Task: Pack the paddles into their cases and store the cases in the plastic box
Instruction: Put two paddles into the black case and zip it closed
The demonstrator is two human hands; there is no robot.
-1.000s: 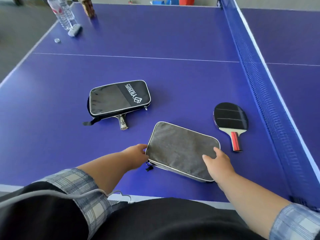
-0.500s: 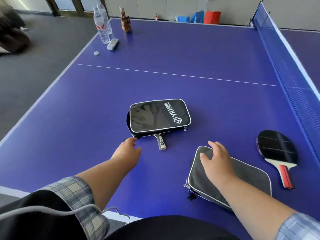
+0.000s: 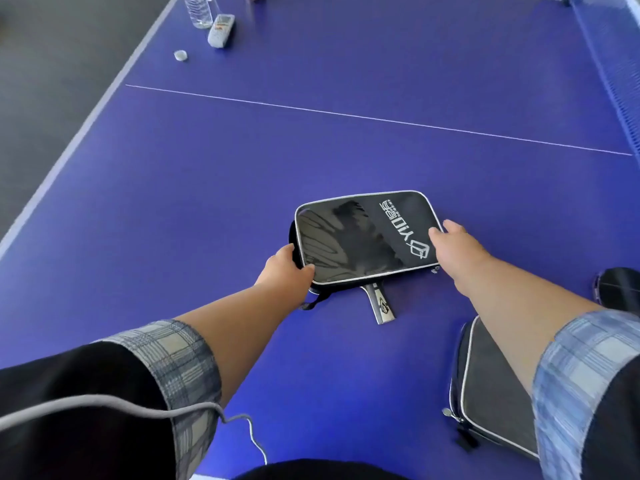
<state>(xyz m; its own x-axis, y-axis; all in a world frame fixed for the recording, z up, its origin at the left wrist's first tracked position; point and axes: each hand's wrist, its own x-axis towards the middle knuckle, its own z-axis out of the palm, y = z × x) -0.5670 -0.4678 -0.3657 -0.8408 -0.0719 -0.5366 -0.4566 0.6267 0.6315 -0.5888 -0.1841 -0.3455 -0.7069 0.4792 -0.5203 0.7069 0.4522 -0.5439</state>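
at frame centre the black case (image 3: 363, 237) lies flat on the blue table (image 3: 207, 202), a paddle handle (image 3: 380, 304) poking from its near edge. the left hand (image 3: 285, 271) grips its left end; the right hand (image 3: 453, 247) rests fingers spread on its right corner. a grey case (image 3: 485, 386) lies at lower right.

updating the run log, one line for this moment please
left hand grips black case | right hand on it | handle out
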